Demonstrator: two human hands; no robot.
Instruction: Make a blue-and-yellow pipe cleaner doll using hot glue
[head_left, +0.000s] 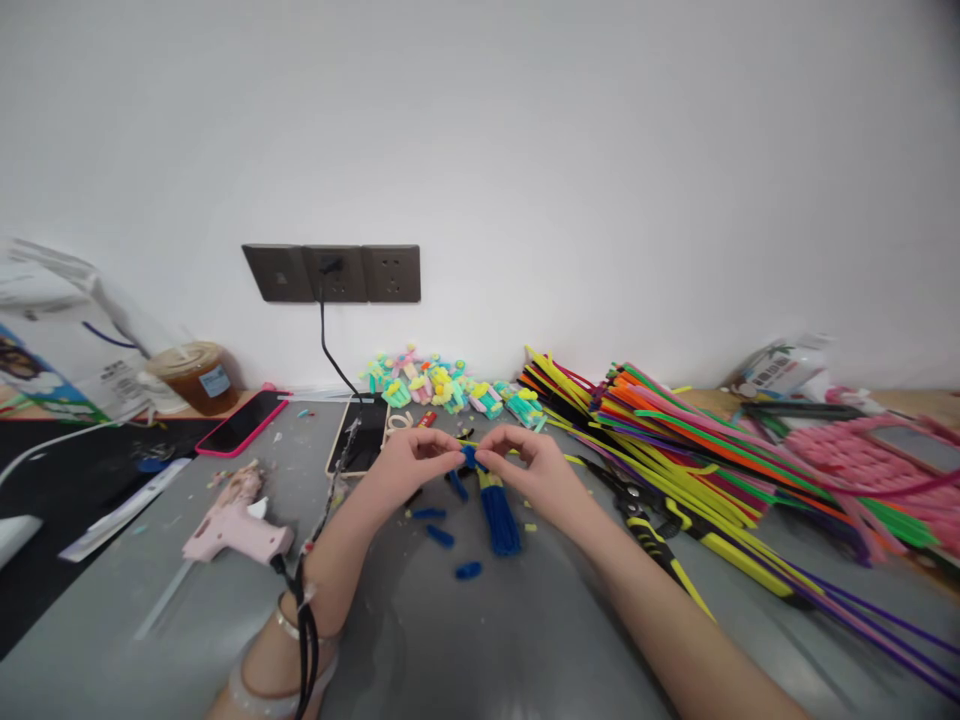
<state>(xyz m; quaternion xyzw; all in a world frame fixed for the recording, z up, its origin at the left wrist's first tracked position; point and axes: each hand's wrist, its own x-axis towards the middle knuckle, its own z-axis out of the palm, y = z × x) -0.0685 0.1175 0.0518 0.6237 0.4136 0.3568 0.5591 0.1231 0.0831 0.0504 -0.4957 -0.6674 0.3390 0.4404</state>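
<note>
My left hand (420, 460) and my right hand (529, 462) meet over the middle of the table. Between their pinched fingertips is a small blue pipe cleaner piece (469, 456); both hands grip it. Just below lies a blue pipe cleaner bundle (500, 522) with a yellow band near its top, partly covered by my right hand. Several short blue pieces, such as a curled blue piece (468, 570) and a straight blue piece (440, 536), are scattered left of the bundle. A black cable runs along my left forearm.
On the left lie a pink glue gun (238, 530), a pink-edged phone (244, 424) and a cup of brown drink (199, 380). Small pastel bundles (442, 385) line the wall. To the right are yellow-black pliers (652, 530) and a pile of coloured pipe cleaners (675, 440).
</note>
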